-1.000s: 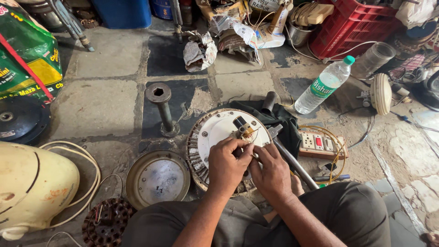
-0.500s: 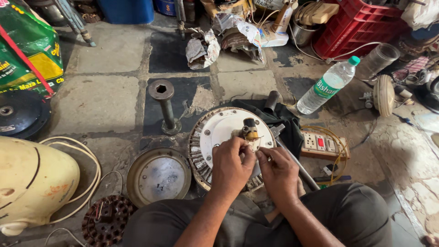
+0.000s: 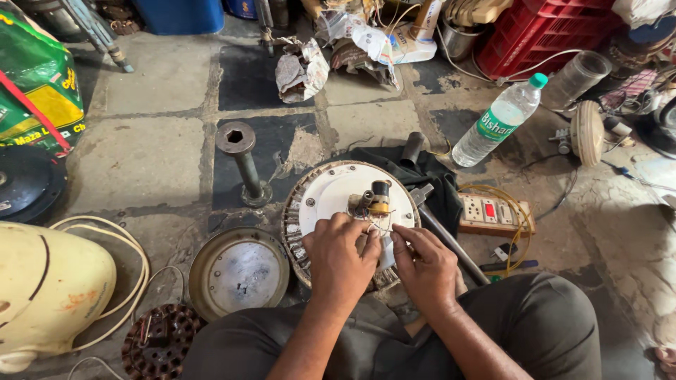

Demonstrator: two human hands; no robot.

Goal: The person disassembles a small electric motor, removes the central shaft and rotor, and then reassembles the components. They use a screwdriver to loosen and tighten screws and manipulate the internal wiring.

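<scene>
Near the middle of the stone floor (image 3: pixel 162 162), just beyond the person's knees, lies a round fan motor (image 3: pixel 352 211) with a white face plate and a ring of metal laminations at its rim. From its hub rises a short shaft (image 3: pixel 379 198) with a brass-coloured collar, and thin wires (image 3: pixel 377 229) trail off it toward the person. Both hands meet over the near half of the plate. The left hand (image 3: pixel 343 257) has its fingers curled in a narrow pinch on the wires; the right hand (image 3: pixel 426 264) pinches them too, fingertips almost touching the left's. How many strands each grip holds is too fine to tell.

Left of the motor sits a round metal cover (image 3: pixel 239 271), dished side up, with a dark wound stator (image 3: pixel 158 345) nearer and a cream fan housing (image 3: pixel 49 295) at the far left edge. A steel pipe stand (image 3: pixel 243 165) stands upright beyond the cover. To the right lie a socket board (image 3: pixel 496 214), a plastic water bottle (image 3: pixel 500 119) and a red crate (image 3: pixel 556 32) farther off.

Work this fine would go best with the wrists braced on the plate, the strands kept short between the two pinches, and no tugging at the point where they enter the windings, since such leads probably snap easily.
</scene>
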